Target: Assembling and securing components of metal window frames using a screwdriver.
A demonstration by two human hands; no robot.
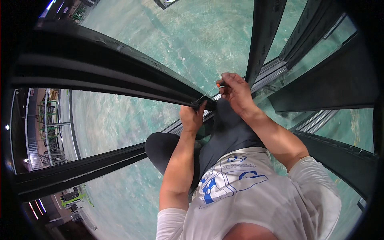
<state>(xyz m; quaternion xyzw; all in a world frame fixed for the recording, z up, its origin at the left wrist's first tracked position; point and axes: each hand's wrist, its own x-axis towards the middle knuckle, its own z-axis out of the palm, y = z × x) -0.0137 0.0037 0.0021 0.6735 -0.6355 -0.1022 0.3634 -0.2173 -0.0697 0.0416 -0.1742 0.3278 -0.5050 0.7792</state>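
Observation:
Low between my knees, my left hand (192, 118) grips the lower end of a thick black frame profile (132, 74), its thumb up beside the tool's tip and its other fingers partly hidden. My right hand (237, 94) is closed around a screwdriver (209, 93) with a thin metal shaft and a bit of orange at the handle. The shaft slants down to the left, and its tip meets the profile close to my left thumb. Most of the handle is covered by my fingers.
A grey metal rail (266, 76) runs along the green floor (160, 40) under the profile's end. More black uprights (264, 36) and a wide dark panel (328, 80) stand to the right. Another black bar (88, 166) extends left. Racks (50, 124) stand far left.

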